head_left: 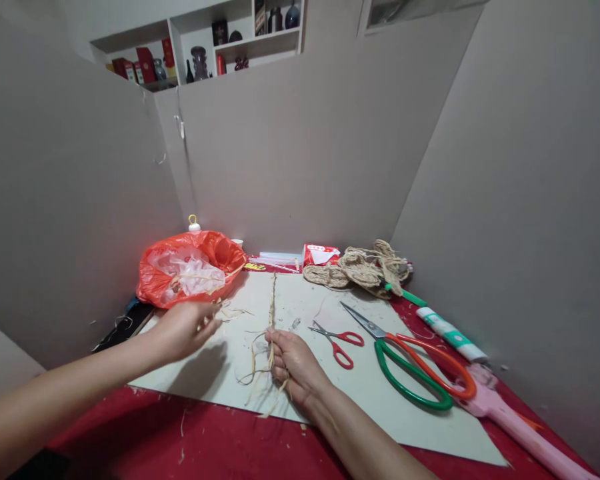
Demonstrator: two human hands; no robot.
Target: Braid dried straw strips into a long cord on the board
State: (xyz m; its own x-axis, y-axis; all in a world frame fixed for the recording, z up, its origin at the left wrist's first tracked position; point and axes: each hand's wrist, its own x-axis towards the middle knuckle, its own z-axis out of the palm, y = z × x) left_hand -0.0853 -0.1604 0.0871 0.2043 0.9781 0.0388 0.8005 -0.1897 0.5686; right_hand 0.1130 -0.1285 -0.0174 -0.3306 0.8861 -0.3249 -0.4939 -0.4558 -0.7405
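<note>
My right hand (296, 367) is closed around the lower part of a braided straw cord (272, 308). The braid runs straight away from me over a pale board (350, 417), and loose strands (253, 363) fan out around and below the fingers. My left hand (193, 327) is raised over the board's left side, in front of an orange plastic bag (153, 273). Its fingers are curled in; whatever is in them is too small to make out. A few straw scraps (237, 312) lie beyond its fingertips.
Small red-handled scissors (337, 337) and large shears with green and orange handles (405, 367) lie to the right. Coils of straw rope (360, 267) and a red tissue pack (321, 255) sit at the back. A pink-handled tool (520, 427) lies along the right edge, by grey walls.
</note>
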